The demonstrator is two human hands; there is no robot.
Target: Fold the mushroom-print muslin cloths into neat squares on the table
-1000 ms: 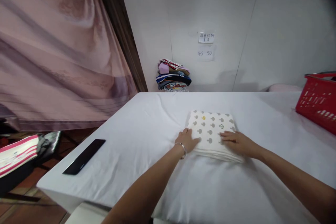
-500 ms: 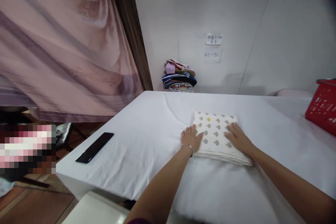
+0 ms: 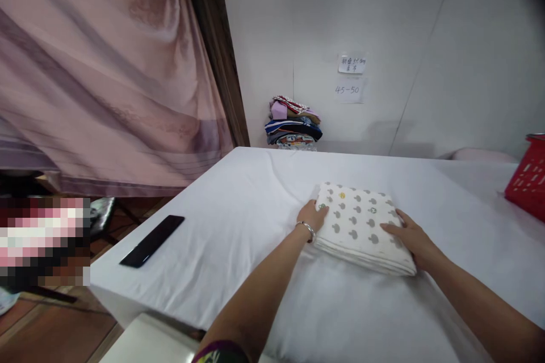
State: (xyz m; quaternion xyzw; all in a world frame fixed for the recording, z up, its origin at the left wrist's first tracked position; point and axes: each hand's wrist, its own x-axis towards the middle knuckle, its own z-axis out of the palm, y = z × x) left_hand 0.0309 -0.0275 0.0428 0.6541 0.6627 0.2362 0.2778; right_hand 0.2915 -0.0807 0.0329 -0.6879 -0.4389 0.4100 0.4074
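Observation:
A folded white cloth with grey mushroom prints [image 3: 360,224] lies on the white-covered table [image 3: 238,255]. My left hand [image 3: 311,217], a bracelet on its wrist, curls around the cloth's left edge. My right hand [image 3: 412,238] rests on the cloth's right side, fingers laid over the top and the palm at the edge. Both hands hold the cloth from its two sides.
A black phone [image 3: 152,240] lies near the table's left edge. A stack of folded clothes [image 3: 293,125] sits against the back wall. A red basket [image 3: 528,178] stands at the far right. A pink curtain [image 3: 97,74] hangs to the left. Paper notes [image 3: 351,76] are stuck on the wall.
My hands have moved from the top of the cloth out to its left and right edges and taken hold of it. The cloth has turned slightly. The view has shifted left.

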